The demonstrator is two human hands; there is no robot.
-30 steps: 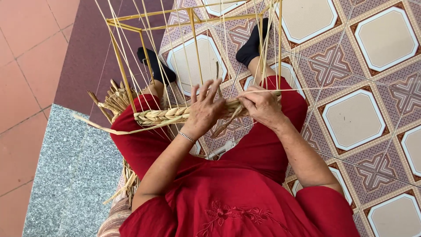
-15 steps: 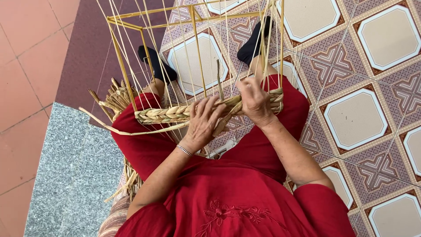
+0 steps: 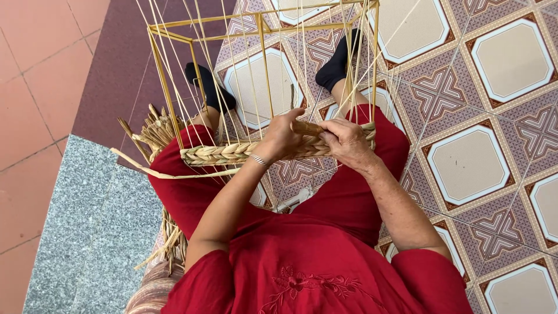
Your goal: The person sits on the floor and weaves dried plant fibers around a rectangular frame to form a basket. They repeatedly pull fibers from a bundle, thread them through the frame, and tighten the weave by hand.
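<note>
Now both hands have come together: left hand (image 3: 283, 136) and right hand (image 3: 344, 141) have fingers closed on one straw strand (image 3: 307, 128) above the woven band (image 3: 232, 153), so weaving continues

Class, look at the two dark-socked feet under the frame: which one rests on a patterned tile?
The foot on the right, beside the frame's right upright, rests on patterned tile; the other foot lies on plain maroon floor.

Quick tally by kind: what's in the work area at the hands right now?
Hands: 2, left hand and right hand
Wire frame: 1
Woven band: 1
Loose straw bundle: 1
Black socks: 2, and
Bracelet: 1
Total: 8
</note>
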